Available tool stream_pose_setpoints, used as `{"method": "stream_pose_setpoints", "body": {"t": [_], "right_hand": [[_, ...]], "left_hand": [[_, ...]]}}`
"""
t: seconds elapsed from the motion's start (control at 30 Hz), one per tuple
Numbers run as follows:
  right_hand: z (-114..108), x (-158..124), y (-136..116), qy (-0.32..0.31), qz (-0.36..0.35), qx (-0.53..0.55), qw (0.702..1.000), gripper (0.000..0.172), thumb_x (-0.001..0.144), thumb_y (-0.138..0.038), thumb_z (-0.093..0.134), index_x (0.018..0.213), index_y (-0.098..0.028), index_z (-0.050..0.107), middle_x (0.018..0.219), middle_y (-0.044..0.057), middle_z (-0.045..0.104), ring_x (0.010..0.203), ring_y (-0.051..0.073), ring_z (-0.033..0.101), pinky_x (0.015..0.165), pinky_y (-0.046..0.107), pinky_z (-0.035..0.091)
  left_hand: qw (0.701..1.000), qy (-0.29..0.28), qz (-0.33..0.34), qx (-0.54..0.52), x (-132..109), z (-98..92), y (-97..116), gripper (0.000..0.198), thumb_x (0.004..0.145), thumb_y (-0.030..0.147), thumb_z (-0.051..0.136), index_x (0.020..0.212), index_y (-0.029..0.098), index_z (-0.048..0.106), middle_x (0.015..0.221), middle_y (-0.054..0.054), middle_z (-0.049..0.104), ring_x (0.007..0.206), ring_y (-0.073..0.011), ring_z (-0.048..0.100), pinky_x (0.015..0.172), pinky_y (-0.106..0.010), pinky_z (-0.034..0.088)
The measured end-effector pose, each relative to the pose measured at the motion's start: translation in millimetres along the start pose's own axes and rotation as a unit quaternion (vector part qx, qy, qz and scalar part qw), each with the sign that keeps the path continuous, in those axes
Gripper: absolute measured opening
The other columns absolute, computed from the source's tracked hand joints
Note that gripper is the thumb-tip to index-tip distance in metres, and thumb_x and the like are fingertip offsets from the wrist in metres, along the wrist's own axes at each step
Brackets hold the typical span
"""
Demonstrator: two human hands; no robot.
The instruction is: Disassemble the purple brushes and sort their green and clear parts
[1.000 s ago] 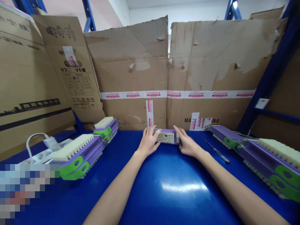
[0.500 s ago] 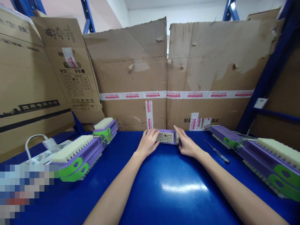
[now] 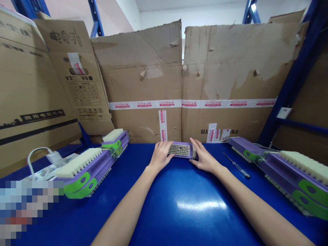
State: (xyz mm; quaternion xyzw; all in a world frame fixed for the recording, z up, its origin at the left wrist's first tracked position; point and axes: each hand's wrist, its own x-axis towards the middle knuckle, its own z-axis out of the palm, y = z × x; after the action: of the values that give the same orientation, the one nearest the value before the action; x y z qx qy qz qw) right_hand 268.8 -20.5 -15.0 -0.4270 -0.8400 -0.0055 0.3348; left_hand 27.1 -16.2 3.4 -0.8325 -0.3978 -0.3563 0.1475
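Note:
In the middle of the table, near the cardboard, a small purple block (image 3: 180, 150) shows a face covered in pale stud-like tufts with dark gaps. My left hand (image 3: 161, 155) grips its left end, fingers over the top and thumb along the near side. My right hand (image 3: 203, 156) is closed around its right end, where a pale strip and a dark lower edge show. The fingertips behind the block are partly hidden. Off to the right, apart from my right hand, lies a screwdriver (image 3: 240, 168) with a clear handle.
Purple-and-green brush-like units with cream pads, one stack on the left (image 3: 79, 177) and one on the right (image 3: 289, 174), flank the blue table (image 3: 164, 212). A white plug (image 3: 55, 158) and cable sit at left. Tall cardboard sheets (image 3: 143, 78) stand behind.
My left hand has shifted slightly left along the block, uncovering more of the studded face. My right thumb has moved slightly at the lower right edge. The block stays in place.

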Motion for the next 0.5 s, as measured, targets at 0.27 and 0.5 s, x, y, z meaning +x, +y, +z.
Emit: {"method": "stream_pose_setpoints", "body": {"t": [0.27,0.5], "right_hand": [[-1,1,-1,0.007,0.011,-0.005,1.0,0.094,0.075,-0.031,0.062,0.147,-0.026,0.002,0.133,0.013,0.036,0.125,0.029,0.037,0.103,0.047,0.034],[4,2,-14,0.006,0.023,-0.028,0.999,0.096,0.075,-0.035,0.064,0.147,-0.025,0.002,0.123,0.013,0.045,0.115,0.03,0.045,0.097,0.047,0.039]], "left_hand": [[0.999,-0.008,-0.022,-0.038,3,-1.3,-2,0.04,0.076,0.03,0.067,0.112,0.019,0.053,0.108,-0.006,0.063,0.101,-0.0222,0.054,0.086,-0.036,0.042],[0.991,-0.028,0.076,0.108,2,-8.3,-1,0.071,0.068,0.053,0.068,0.126,0.018,0.047,0.129,-0.016,0.05,0.124,-0.0311,0.041,0.108,-0.055,0.018]]}}
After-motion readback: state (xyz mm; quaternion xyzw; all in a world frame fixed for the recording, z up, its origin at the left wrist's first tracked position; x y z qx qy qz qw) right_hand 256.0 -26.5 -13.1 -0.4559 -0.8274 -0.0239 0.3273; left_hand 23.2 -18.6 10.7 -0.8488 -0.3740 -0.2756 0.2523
